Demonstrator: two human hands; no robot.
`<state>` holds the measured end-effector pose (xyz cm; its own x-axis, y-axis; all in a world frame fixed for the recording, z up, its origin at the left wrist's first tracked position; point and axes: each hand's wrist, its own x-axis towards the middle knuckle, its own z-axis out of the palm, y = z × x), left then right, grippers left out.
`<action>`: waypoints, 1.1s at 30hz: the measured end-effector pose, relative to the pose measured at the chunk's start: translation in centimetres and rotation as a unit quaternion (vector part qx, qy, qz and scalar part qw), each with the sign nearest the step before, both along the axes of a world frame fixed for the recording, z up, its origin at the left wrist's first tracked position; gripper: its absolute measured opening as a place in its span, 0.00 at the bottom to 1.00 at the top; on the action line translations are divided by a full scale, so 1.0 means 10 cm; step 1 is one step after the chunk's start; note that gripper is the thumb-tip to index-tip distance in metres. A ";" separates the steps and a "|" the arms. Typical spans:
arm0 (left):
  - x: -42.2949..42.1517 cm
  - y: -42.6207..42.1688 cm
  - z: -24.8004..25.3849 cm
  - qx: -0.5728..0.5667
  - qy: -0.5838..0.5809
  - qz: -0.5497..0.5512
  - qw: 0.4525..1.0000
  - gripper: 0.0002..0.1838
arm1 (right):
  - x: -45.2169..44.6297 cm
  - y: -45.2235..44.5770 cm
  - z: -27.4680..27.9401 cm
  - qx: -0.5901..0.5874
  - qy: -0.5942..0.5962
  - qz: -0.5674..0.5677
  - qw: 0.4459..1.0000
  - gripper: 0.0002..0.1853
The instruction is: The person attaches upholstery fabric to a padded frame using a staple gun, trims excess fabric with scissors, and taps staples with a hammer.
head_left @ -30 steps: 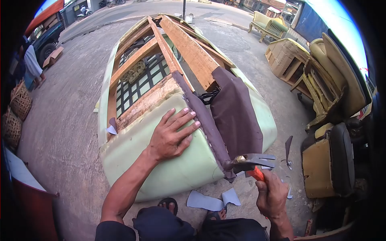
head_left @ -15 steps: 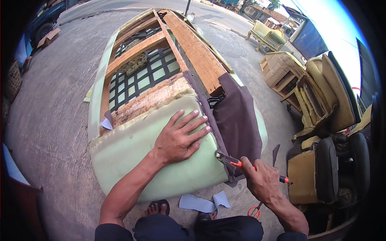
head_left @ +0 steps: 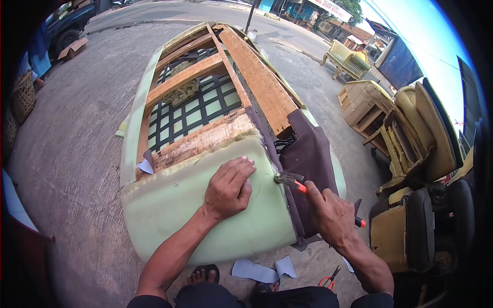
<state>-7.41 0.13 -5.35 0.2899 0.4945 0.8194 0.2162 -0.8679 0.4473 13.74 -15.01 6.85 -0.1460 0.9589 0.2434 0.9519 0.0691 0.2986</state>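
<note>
My right hand grips a hammer with an orange-red and black handle. Its metal head is at the seam where dark purple-brown fabric meets the pale green foam of an overturned sofa frame. My left hand rests on that foam, left of the hammer head, with its fingers curled and pressed together. Whether anything is inside them is hidden. A strip of the fabric runs along the foam's right edge, and a wider piece hangs over the frame's side.
Wooden beams and black webbing make up the frame beyond the foam. Cloth scraps and orange-handled scissors lie near my feet. Stripped chair parts are stacked on the right; a green sofa stands behind.
My left hand has gone from spread flat near the seam to curled, a little farther left on the foam. The hammer has shifted slightly up along the seam. The view has tilted up slightly.
</note>
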 end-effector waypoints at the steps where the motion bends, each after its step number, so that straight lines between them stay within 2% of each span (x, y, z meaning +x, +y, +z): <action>1: -0.01 0.00 0.00 0.006 0.003 -0.001 1.000 0.17 | -0.06 0.01 0.06 0.006 0.003 -0.001 1.000 0.23; 3: 0.00 0.01 -0.02 -0.001 -0.006 0.007 1.000 0.16 | -0.17 0.07 0.26 0.075 0.061 0.053 0.994 0.22; 6: 0.00 0.00 0.00 0.002 -0.010 0.010 1.000 0.15 | -0.03 0.23 -0.01 0.106 0.103 0.096 0.984 0.21; 7: -0.01 0.00 0.00 0.005 -0.009 0.010 1.000 0.15 | -0.07 0.27 0.05 0.109 0.104 0.096 0.984 0.21; 9: -0.01 0.02 -0.03 0.006 0.000 0.011 1.000 0.17 | -0.18 0.35 0.21 -0.010 0.008 -0.012 1.000 0.21; 10: -0.02 0.04 -0.02 0.010 -0.002 0.015 1.000 0.17 | -0.18 0.38 0.26 0.056 0.027 0.034 0.998 0.21; 11: -0.02 0.03 -0.02 0.007 -0.003 0.013 1.000 0.17 | -0.13 0.44 0.18 0.054 0.026 0.034 0.998 0.21; 13: -0.01 0.01 -0.04 0.002 -0.005 0.008 1.000 0.17 | -0.06 0.61 0.02 0.191 0.159 0.142 0.958 0.20; 14: -0.01 0.00 -0.06 -0.001 -0.001 0.008 1.000 0.16 | -0.10 0.60 0.10 0.085 0.043 0.055 0.994 0.21; 17: -0.03 0.01 -0.04 0.006 0.004 0.008 1.000 0.15 | -0.22 0.65 0.26 0.030 -0.013 0.006 0.999 0.20; 18: -0.02 0.02 -0.05 0.002 0.003 0.008 1.000 0.15 | -0.24 0.65 0.29 0.081 0.015 0.034 0.996 0.19; 22: -0.02 0.01 -0.04 0.001 -0.002 0.007 1.000 0.15 | -0.14 0.85 0.16 0.142 0.099 0.086 0.981 0.19; 24: -0.02 0.03 -0.06 0.008 0.003 0.007 1.000 0.15 | -0.20 0.93 0.33 0.007 -0.052 -0.038 0.998 0.23; 25: -0.03 0.07 -0.04 0.012 0.001 0.011 1.000 0.15 | -0.22 0.98 0.34 0.011 -0.054 -0.035 0.998 0.23; 27: -0.03 0.03 -0.05 0.005 -0.007 0.002 1.000 0.14 | -0.28 1.02 0.30 0.178 0.075 0.099 0.976 0.18; 29: -0.02 0.01 -0.07 0.002 -0.005 0.007 1.000 0.14 | -0.25 1.11 0.25 0.160 0.118 0.123 0.972 0.17; 31: -0.03 0.03 -0.05 0.011 0.000 0.011 1.000 0.14 | -0.29 1.18 0.36 -0.031 -0.025 -0.024 0.999 0.15; 33: -0.03 0.03 -0.05 0.009 -0.012 0.004 1.000 0.14 | -0.38 1.23 0.46 -0.017 -0.043 -0.005 0.999 0.15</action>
<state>-7.66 0.45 -5.84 0.2673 0.4818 0.8345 0.2122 -0.8742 0.4367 9.98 -2.74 11.47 -0.1552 0.9681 0.1968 0.9236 0.0715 0.3766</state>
